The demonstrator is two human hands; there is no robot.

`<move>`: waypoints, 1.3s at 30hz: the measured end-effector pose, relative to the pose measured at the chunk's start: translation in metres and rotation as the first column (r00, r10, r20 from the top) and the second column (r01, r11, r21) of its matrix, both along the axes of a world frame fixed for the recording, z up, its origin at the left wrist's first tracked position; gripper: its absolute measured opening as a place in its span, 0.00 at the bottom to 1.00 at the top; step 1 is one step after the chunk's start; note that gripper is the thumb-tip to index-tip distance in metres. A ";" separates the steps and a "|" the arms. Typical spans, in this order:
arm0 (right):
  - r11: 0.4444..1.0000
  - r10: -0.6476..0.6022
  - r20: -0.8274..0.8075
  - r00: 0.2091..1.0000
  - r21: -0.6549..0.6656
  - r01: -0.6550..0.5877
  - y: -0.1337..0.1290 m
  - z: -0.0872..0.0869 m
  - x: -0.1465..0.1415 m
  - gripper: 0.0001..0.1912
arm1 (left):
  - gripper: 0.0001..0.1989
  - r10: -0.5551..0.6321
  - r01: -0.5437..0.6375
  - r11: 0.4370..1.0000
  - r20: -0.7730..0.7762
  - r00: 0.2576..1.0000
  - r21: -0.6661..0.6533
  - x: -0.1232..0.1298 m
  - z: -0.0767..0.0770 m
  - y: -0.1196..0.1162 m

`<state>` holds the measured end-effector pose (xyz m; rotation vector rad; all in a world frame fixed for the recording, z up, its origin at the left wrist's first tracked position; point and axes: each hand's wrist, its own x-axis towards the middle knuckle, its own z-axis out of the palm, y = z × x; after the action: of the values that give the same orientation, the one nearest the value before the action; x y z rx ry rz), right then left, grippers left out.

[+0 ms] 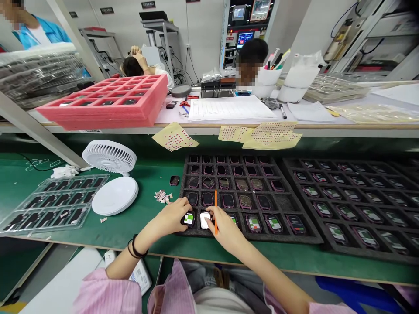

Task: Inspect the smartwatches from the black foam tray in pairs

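A black foam tray (284,203) holds rows of square smartwatch faces in its compartments. At its front left corner my left hand (172,216) has closed its fingers around the edges of a watch face (188,218) whose screen is lit white and green. Beside it is a watch face with a plain white screen (205,220), touched by the thumb and fingers of my right hand (224,226). That hand also grips a thin orange stick (216,205), which points away from me. Lit watch faces (253,223) fill the front row to the right; those behind are dark.
A second foam tray (352,242) of watches stands to the right. On the left are a white fan (114,196), a clear plastic tray (81,220), small paper scraps (163,196) and a loose dark watch face (174,180). The shelf above carries pink foam trays (150,109) and papers (229,109).
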<state>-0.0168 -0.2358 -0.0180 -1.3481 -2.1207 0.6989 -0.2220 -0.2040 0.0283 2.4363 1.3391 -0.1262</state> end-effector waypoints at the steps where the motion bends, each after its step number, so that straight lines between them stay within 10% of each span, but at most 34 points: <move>1: 1.000 -0.007 -0.024 1.000 -0.027 0.007 0.001 0.001 -0.001 0.10 | 0.18 -0.008 0.008 1.000 0.016 1.000 0.002 -0.001 -0.001 0.001; 8: 0.991 0.067 -0.135 0.989 -0.107 -0.081 0.008 -0.001 -0.009 0.09 | 0.19 0.093 -0.067 0.994 0.333 0.938 -0.086 -0.009 0.001 -0.002; 13: 0.968 0.004 -0.315 0.949 -0.237 -0.083 0.011 -0.004 -0.004 0.12 | 0.21 0.415 -0.139 0.882 0.602 0.682 -0.450 -0.008 -0.004 0.004; 18: 0.806 -0.207 -0.649 0.732 -0.537 -0.248 0.020 0.012 0.018 0.18 | 0.29 0.619 -0.064 0.750 0.665 0.418 -0.658 0.004 -0.003 0.017; 31: 0.952 -0.087 -0.681 0.727 -0.273 -0.141 0.077 0.110 0.082 0.16 | 0.27 0.423 0.037 0.886 0.841 0.338 -0.461 0.069 0.080 0.051; 39: 0.954 0.011 -0.737 0.676 -0.196 -0.229 0.091 0.121 0.089 0.17 | 0.19 0.415 -0.086 0.908 0.856 0.308 -0.409 0.079 0.085 0.070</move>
<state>0.0720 -0.1451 0.1030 -0.8180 -1.4807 1.3682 -0.1425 -0.1338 0.1136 1.4488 0.9611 0.9788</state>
